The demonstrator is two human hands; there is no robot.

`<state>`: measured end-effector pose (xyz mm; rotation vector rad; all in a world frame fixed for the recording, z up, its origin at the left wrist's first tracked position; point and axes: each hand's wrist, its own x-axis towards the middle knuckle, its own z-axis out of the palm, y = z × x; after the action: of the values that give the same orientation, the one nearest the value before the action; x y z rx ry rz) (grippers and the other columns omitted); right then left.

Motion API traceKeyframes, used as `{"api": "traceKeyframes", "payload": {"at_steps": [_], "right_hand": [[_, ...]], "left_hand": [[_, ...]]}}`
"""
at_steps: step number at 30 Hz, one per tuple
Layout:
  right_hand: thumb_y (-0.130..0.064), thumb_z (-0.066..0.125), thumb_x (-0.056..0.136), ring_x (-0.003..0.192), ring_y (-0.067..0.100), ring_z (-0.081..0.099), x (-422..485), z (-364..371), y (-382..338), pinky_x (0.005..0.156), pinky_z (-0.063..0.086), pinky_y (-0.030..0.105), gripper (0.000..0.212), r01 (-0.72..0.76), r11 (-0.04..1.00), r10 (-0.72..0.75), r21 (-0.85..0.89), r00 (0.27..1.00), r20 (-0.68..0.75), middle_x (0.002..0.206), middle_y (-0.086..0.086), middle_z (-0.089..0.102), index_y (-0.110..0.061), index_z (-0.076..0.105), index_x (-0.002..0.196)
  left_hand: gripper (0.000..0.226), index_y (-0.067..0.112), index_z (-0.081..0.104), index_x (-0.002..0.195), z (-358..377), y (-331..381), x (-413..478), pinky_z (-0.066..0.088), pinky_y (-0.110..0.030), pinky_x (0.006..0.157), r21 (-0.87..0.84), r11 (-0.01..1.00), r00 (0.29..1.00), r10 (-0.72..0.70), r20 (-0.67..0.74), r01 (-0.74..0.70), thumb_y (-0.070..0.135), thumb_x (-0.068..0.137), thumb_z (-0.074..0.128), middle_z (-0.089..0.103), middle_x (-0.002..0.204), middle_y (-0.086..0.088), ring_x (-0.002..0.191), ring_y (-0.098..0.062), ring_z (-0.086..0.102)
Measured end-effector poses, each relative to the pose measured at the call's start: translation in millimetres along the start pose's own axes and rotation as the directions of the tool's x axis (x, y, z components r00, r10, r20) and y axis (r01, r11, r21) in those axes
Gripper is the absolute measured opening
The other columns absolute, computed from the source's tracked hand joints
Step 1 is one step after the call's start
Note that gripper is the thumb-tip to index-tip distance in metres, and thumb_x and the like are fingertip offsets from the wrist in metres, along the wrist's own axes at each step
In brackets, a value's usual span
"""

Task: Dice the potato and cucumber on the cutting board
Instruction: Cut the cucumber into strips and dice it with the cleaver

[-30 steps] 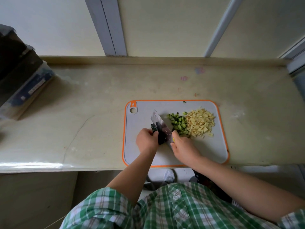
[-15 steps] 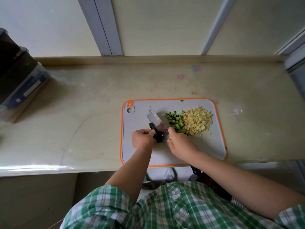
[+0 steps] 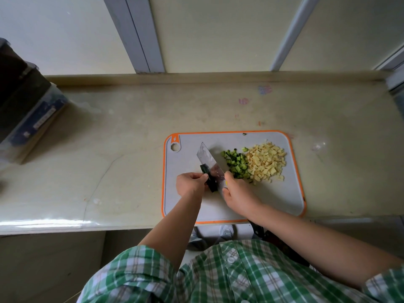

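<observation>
Beige counter (image 3: 109, 171), pale wall (image 3: 218, 29), orange-rimmed board (image 3: 273, 200)

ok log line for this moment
left hand holds cucumber piece | right hand grips knife | diced cucumber, diced potato piled on cutting board

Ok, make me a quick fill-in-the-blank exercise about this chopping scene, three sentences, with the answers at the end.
1. The cutting board has a rim coloured ____.
2. The diced potato lies to the ____ of the diced cucumber.
3. The right hand grips the knife, while the left hand holds a dark green piece of ____.
Missing words: orange; right; cucumber.
</observation>
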<state>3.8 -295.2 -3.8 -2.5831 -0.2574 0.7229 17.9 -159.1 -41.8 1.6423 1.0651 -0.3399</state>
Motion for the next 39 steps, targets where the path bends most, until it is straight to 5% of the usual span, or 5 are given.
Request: {"api": "traceKeyframes", "payload": {"at_steps": [7,15,22,33,39], "right_hand": [[-0.015,0.043,0.099,0.070,0.028,0.059,11.8,25.3,1.3,0.045,0.030,0.030,0.028,-0.038,0.999,0.041,0.030,0.996,-0.082,0.084,0.014,0.061,-0.004,0.036,0.124],[-0.020,0.045,0.098,0.061,0.022,0.046,8.1,18.7,5.4,0.043,0.021,0.024,0.028,-0.004,1.000,0.005,0.008,0.991,-0.135,0.072,0.004,0.048,-0.003,0.040,0.120],[-0.018,0.045,0.098,0.052,0.008,0.035,-1.4,7.2,-0.3,0.043,0.019,0.026,0.018,0.023,1.000,-0.021,0.015,0.989,-0.146,0.062,-0.006,0.036,-0.005,0.040,0.111],[-0.015,0.042,0.098,0.050,0.008,0.033,-6.1,9.6,-5.2,0.043,0.020,0.025,0.018,0.011,1.000,-0.010,0.020,0.997,-0.072,0.063,-0.005,0.035,-0.004,0.040,0.112],[-0.014,0.043,0.098,0.050,0.008,0.032,-5.2,18.3,-5.0,0.043,0.018,0.024,0.016,-0.006,1.000,0.008,0.029,0.998,-0.061,0.063,-0.005,0.034,-0.004,0.039,0.109]], "left_hand": [[0.016,0.019,0.071,0.064,-1.4,-3.3,0.5,0.059,-0.039,0.077,-0.024,1.000,1.000,0.018,0.018,-0.018,0.017,0.078,0.079,0.073,0.070,-0.004,0.065,-0.020,0.072],[0.010,0.021,0.070,0.079,-14.2,-8.4,-3.9,0.058,-0.034,0.075,0.209,0.967,0.986,0.162,-0.050,-0.148,0.028,0.078,0.077,0.071,0.074,0.003,0.071,-0.017,0.069],[0.015,0.020,0.074,0.081,-14.5,-7.1,-11.0,0.055,-0.028,0.071,0.231,0.956,0.981,0.190,-0.024,-0.180,0.035,0.079,0.076,0.071,0.074,0.003,0.072,-0.015,0.067],[0.011,0.015,0.077,0.082,-10.1,-6.4,-10.6,0.054,-0.028,0.070,0.224,0.960,0.983,0.179,-0.028,-0.168,0.026,0.081,0.076,0.073,0.078,-0.002,0.073,-0.019,0.068],[0.017,0.017,0.070,0.066,-8.3,-2.6,-8.7,0.053,-0.029,0.068,0.263,0.947,0.981,0.193,-0.011,-0.183,0.019,0.082,0.074,0.071,0.073,-0.006,0.071,-0.023,0.066]]}}
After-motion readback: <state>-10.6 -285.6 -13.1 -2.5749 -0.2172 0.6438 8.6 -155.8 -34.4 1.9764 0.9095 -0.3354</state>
